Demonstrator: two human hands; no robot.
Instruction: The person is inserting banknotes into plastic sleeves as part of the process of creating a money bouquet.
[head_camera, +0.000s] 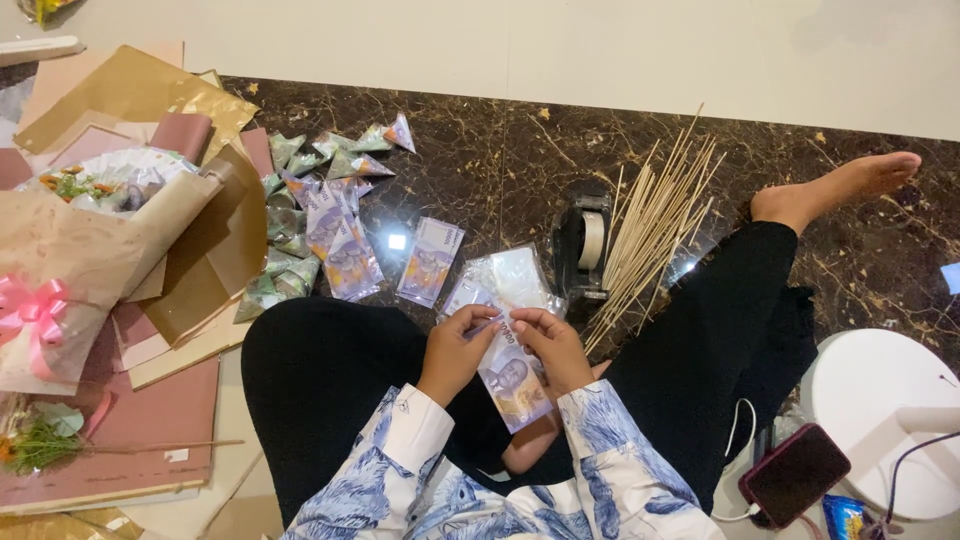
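I sit cross-legged on a dark marble floor. My left hand (455, 350) and my right hand (553, 348) both pinch the top edge of a purple banknote (512, 388) held over my lap. Just beyond my hands lie a clear plastic sleeve (512, 275) and more purple banknotes (431, 261). Further left is a pile of notes folded into cones (305, 200).
A black tape dispenser (585, 245) and a bundle of thin wooden skewers (655, 220) lie ahead on the right. A paper-wrapped bouquet with a pink ribbon (70, 270) and sheets of wrapping paper (150, 100) fill the left. A phone (795, 473) and a white round stand (880, 400) sit at right.
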